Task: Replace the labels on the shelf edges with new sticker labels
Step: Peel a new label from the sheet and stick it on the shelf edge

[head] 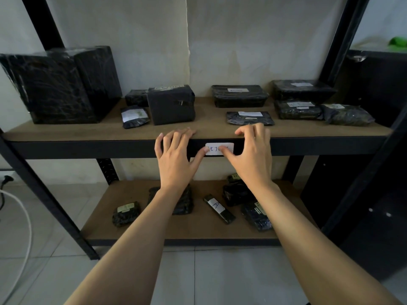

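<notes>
A white sticker label (217, 146) with blue handwritten letters sits on the black front edge (88, 148) of the upper shelf. My left hand (176, 157) has its fingers resting on the shelf board and its thumb pressing the label's left end. My right hand (251, 155) lies to the right, fingers on the board's front edge and thumb pressing the label's middle. Both thumbs cover part of the writing.
Black wrapped parcels (170, 104) with small labels stand on the upper brown board (209, 130); two tall ones (57, 84) are at the left. More parcels (218, 209) lie on the lower shelf. Black uprights (343, 40) frame the rack. A white cable (24, 216) hangs at the left over tiled floor.
</notes>
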A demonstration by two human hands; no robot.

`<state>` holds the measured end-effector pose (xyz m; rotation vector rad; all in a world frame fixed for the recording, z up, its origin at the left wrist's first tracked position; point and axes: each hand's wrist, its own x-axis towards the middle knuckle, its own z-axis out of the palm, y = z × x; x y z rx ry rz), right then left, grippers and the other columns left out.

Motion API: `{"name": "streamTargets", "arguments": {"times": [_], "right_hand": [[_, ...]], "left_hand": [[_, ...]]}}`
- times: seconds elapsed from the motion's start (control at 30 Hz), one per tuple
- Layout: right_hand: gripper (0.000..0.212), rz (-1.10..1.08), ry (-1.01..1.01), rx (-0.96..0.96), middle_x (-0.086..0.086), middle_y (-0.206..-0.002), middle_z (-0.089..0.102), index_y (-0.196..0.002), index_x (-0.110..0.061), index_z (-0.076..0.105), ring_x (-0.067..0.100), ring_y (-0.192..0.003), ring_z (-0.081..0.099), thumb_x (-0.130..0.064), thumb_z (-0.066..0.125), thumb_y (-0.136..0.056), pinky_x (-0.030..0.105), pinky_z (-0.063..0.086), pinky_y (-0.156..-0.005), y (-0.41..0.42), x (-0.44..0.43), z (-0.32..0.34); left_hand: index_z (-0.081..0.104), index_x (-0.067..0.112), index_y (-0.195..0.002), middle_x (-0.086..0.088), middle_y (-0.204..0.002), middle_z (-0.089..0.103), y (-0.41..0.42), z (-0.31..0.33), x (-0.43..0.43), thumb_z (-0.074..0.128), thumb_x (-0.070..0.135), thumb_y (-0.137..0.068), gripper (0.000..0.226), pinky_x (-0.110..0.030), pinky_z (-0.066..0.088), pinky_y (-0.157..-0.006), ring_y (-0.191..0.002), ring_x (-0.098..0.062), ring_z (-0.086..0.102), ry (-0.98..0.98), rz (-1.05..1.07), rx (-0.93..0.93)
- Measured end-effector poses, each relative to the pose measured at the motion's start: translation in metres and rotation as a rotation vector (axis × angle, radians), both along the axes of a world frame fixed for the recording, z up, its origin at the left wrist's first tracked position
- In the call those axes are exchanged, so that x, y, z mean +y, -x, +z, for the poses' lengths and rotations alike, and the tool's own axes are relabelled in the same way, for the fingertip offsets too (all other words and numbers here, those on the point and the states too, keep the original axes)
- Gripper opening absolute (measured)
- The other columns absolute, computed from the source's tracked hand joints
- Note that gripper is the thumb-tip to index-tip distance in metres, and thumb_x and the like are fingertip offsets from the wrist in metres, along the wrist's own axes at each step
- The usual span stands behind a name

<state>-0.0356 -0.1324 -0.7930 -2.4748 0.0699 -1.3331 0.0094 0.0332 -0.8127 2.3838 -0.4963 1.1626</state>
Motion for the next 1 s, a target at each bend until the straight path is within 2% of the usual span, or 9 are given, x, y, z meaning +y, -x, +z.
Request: {"name": "streamTargets", "arguments": {"times": [0.1,0.27,0.37,0.5,0.67,0.73,0.83,1.0], "right_hand": [[0.056,-0.049,-0.030,-0.003,0.013,-0.098,0.052,-0.095,-0.008,0.055,0.025,-0.090,0.047,-0.052,0.076,-0.068,0.029,0.045,-0.067,-0.003,0.004,0.000],[0.034,0.061,-0.071,-0.061,0.016,-0.098,0.054,-0.096,-0.004,0.060,0.027,-0.090,0.049,-0.031,0.073,-0.080,0.026,0.040,-0.073,-0.001,-0.004,-0.004],[0.035,0.053,-0.062,-0.047,0.018,-0.101,0.054,-0.099,-0.003,0.060,0.029,-0.091,0.049,-0.030,0.073,-0.079,0.030,0.043,-0.073,-0.001,-0.003,-0.008],[0.055,-0.017,-0.041,-0.016,0.017,-0.104,0.055,-0.100,-0.004,0.057,0.031,-0.092,0.049,-0.046,0.077,-0.070,0.028,0.036,-0.075,-0.003,0.004,-0.012],[0.075,-0.197,-0.117,-0.035,0.012,-0.098,0.054,-0.095,-0.010,0.053,0.029,-0.087,0.046,-0.076,0.062,-0.061,0.032,0.037,-0.069,-0.012,0.026,-0.006],[0.077,-0.227,-0.125,-0.038,0.011,-0.097,0.054,-0.094,-0.010,0.053,0.029,-0.086,0.046,-0.080,0.057,-0.061,0.034,0.038,-0.068,-0.014,0.028,-0.005],[0.063,-0.162,-0.073,-0.069,0.012,-0.097,0.056,-0.095,-0.009,0.056,0.030,-0.086,0.047,-0.067,0.061,-0.073,0.032,0.037,-0.069,-0.013,0.018,-0.011],[0.025,0.028,0.004,-0.124,0.015,-0.107,0.057,-0.104,-0.008,0.062,0.030,-0.090,0.048,-0.028,0.061,-0.090,0.027,0.034,-0.077,-0.008,-0.001,-0.020]], "left_hand": [[0.057,0.021,-0.121,0.004,-0.118,0.058,0.001,0.002,0.001,0.053,0.055,-0.088,0.047,-0.034,0.010,-0.112,-0.121,-0.019,0.044,0.008,0.002,-0.002],[0.058,0.022,-0.112,0.003,-0.109,0.058,-0.001,0.003,-0.009,0.048,0.058,-0.088,0.044,-0.037,0.010,-0.111,-0.116,-0.021,0.046,0.065,0.049,0.019],[0.056,0.020,-0.118,0.001,-0.111,0.057,-0.005,-0.003,-0.001,0.052,0.056,-0.087,0.048,-0.040,0.014,-0.111,-0.117,-0.023,0.045,-0.022,0.017,-0.035],[0.048,0.019,-0.130,0.000,-0.123,0.055,-0.013,-0.006,0.018,0.056,0.062,-0.082,0.065,-0.037,0.016,-0.107,-0.119,-0.021,0.041,-0.226,-0.040,-0.079],[0.047,0.019,-0.130,-0.001,-0.124,0.055,-0.018,-0.009,0.018,0.055,0.061,-0.082,0.064,-0.038,0.017,-0.105,-0.118,-0.022,0.039,-0.252,-0.013,-0.125],[0.047,0.019,-0.130,-0.001,-0.122,0.056,-0.020,-0.010,0.019,0.053,0.061,-0.082,0.064,-0.038,0.018,-0.104,-0.116,-0.022,0.040,-0.266,0.008,-0.152],[0.046,0.017,-0.129,-0.004,-0.121,0.057,-0.023,-0.013,0.017,0.051,0.063,-0.084,0.065,-0.040,0.020,-0.104,-0.115,-0.023,0.039,-0.284,0.051,-0.201],[0.048,0.013,-0.128,-0.008,-0.121,0.057,-0.028,-0.021,0.015,0.049,0.064,-0.086,0.066,-0.043,0.022,-0.106,-0.117,-0.025,0.039,-0.299,0.119,-0.281]]}}
